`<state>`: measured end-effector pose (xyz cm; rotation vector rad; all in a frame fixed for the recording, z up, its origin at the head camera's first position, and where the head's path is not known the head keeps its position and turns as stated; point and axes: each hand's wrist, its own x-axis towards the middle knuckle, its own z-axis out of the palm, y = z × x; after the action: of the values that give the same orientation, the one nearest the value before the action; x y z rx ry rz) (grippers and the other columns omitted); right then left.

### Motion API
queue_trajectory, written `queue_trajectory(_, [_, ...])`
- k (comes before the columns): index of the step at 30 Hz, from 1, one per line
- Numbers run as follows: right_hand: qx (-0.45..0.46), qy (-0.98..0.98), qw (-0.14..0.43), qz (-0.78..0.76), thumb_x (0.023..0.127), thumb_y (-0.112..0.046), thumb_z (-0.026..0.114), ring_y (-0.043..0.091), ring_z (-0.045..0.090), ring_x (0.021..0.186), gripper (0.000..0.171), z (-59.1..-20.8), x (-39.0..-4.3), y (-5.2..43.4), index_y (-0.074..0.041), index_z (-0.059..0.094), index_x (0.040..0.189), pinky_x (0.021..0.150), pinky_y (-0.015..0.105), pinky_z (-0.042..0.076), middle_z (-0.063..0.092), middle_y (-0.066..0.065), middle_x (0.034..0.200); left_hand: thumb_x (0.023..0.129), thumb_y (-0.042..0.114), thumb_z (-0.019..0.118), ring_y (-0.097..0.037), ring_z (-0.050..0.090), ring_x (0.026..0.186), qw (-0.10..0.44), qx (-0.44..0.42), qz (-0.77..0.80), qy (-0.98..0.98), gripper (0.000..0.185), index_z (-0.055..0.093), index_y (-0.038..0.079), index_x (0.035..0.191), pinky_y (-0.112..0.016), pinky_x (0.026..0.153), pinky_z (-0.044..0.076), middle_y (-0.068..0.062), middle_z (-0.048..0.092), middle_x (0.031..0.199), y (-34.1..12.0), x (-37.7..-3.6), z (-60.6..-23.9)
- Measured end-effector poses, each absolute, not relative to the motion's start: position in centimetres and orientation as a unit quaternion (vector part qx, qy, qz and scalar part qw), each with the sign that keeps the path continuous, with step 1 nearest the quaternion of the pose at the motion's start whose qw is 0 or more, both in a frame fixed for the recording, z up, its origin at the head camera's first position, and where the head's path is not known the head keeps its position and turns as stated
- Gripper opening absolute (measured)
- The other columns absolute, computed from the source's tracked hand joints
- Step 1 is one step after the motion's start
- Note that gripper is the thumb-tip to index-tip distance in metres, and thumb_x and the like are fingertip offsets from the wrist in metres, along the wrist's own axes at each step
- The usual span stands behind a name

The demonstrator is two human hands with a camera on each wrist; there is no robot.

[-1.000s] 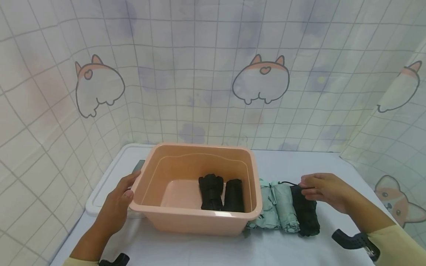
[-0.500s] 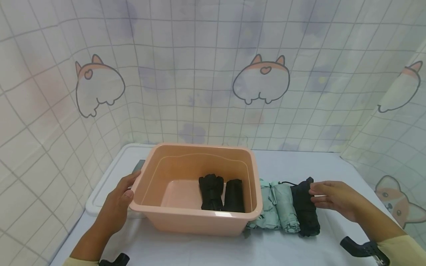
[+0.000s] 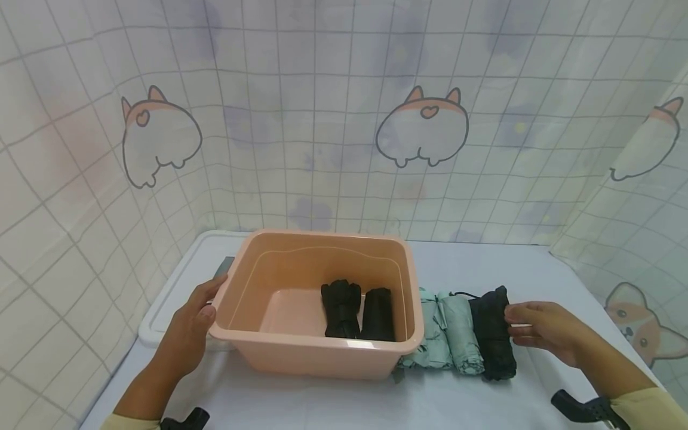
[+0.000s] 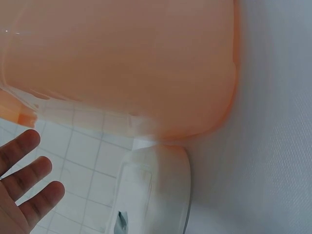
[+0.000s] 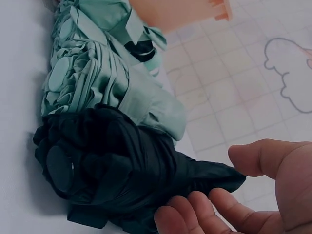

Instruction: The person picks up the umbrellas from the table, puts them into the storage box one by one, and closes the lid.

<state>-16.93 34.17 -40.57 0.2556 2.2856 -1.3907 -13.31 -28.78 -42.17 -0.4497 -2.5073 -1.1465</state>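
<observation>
Black folded umbrella (image 3: 492,334) lies on the white table surface (image 3: 322,406), right of the peach basin (image 3: 317,361), last in a row of three. Its left side touches a pale green umbrella (image 3: 461,337); a second green umbrella (image 3: 433,334) lies next to that one, partly hidden by the basin. A thin black cord (image 3: 464,294) loops at the far end of the row.

Right hand (image 3: 548,328): at the right side of the black umbrella, near its far end. Thumb and fingers stand apart, with a loose dark flap (image 5: 214,174) between them; cannot tell how firmly they press on it.

Left hand (image 3: 188,328): at the basin's left rim, fingers straight and spread in the left wrist view. Fingertips overlap the rim in the head view; pressure cannot be told.

Basin contents: two black bundles, one (image 3: 341,310) left and one (image 3: 378,315) right, side by side toward the right wall. White container (image 3: 180,301) sits left of the basin, partly behind it. Backdrop: grid-patterned curtain (image 3: 333,167) with corgi prints.
</observation>
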Motion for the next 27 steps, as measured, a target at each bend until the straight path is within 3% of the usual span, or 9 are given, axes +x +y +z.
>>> queue_trajectory(9, [0.121,0.825,0.239,-0.497,0.104,-0.039,0.058,0.054,0.052,0.126,0.08,-41.7,-16.8,34.5,0.021,0.027,0.146,0.095,0.052,0.053,0.038,0.042,0.146,0.11,0.034,0.027,-0.051,0.055,0.123,0.167,-0.15,-0.399,-0.889,0.051,0.035,0.023,0.159,-0.074,0.093,0.043,-0.025,0.049,0.148,-28.6,-13.3,-41.9])
queue_trajectory(16, [0.142,0.814,0.256,-0.502,0.102,-0.036,0.062,0.046,0.062,0.114,0.082,-42.6,-16.5,34.3,0.023,0.026,0.144,0.09,0.049,0.056,0.04,0.044,0.142,0.11,0.034,0.026,-0.052,0.054,0.124,0.162,-0.146,-0.397,-0.892,0.052,0.035,0.022,0.159,-0.075,0.094,0.041,-0.026,0.048,0.148,-28.6,-13.2,-41.9])
queue_trajectory(27, [0.157,0.813,0.277,-0.487,0.099,-0.044,0.066,0.044,0.064,0.11,0.094,-42.9,-16.4,34.3,0.029,0.022,0.14,0.089,0.05,0.056,0.052,0.04,0.129,0.11,0.035,0.025,-0.05,0.056,0.122,0.158,-0.139,-0.394,-0.894,0.052,0.035,0.024,0.159,-0.072,0.093,0.045,-0.025,0.048,0.148,-28.6,-13.2,-41.9])
